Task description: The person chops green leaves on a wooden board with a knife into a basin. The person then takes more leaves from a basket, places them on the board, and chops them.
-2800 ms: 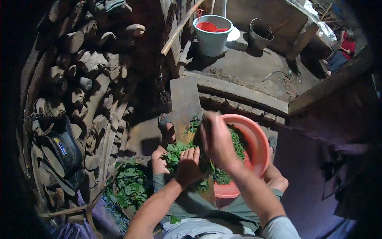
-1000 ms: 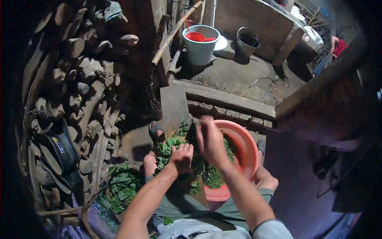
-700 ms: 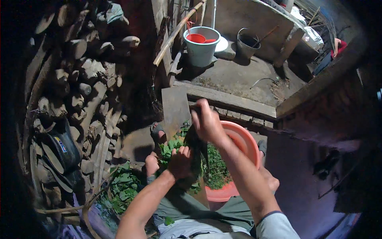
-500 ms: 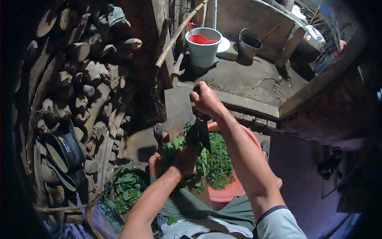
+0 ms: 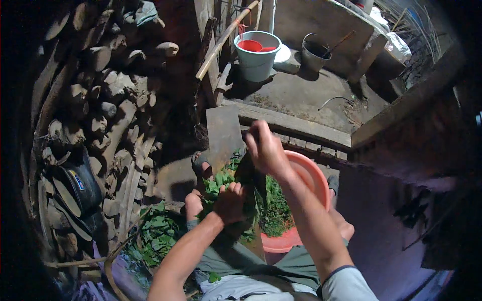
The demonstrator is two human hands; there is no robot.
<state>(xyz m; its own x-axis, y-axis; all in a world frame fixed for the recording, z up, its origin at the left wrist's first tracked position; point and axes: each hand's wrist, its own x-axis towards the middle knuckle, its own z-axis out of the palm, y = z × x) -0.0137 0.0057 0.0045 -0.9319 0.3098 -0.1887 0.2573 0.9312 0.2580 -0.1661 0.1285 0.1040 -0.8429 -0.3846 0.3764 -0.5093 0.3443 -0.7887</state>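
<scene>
My left hand [image 5: 231, 203] presses down on a bunch of green leaves [image 5: 216, 185] lying on a long wooden board [image 5: 223, 131] between my legs. Its fingers are curled over the leaves. My right hand [image 5: 267, 153] is closed in a fist around the handle of a knife; the dark blade [image 5: 259, 186] points down beside the leaves and is partly lost in shadow. To the right of the board, a pink basin [image 5: 319, 183] holds finely cut greens [image 5: 275, 218]. My right forearm covers part of the basin.
More leaves [image 5: 158, 236] lie in a pile at the lower left. Stacked firewood [image 5: 120, 85] and dark boots [image 5: 83, 183] fill the left side. Beyond a wooden sill [image 5: 301, 127] stand a pale bucket [image 5: 257, 62] with a red scoop and a dark pail [image 5: 314, 57].
My right hand has come down and slightly right with the knife, its blade now lower beside the leaves. My left hand's fingers have curled up more into view over the leaves.
</scene>
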